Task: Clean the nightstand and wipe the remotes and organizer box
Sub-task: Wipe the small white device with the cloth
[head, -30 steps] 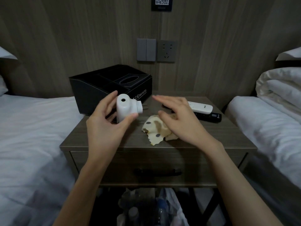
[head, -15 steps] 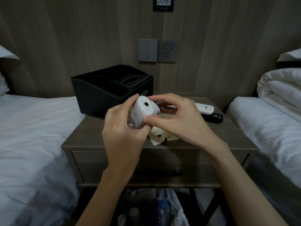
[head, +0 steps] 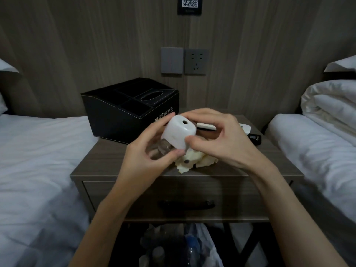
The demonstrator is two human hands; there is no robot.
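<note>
Black box (head: pixel 123 112) is sitting far left on the nightstand (head: pixel 104 158). Just right of it, the left hand (head: pixel 144 160) is curling round the clear lower part of a white plug (head: pixel 180 132), holding it above the top. The right hand (head: pixel 227 143), lying flat over the cloth (head: pixel 189 163) a second ago, is now pinching the plug's white shell, so the cloth is lying loose beneath both hands. Far right, the white remote (head: pixel 245 129) and black remote (head: pixel 255 139) are waiting, partly hidden. Wiping is probably pausing while this plug is being dealt with.
</note>
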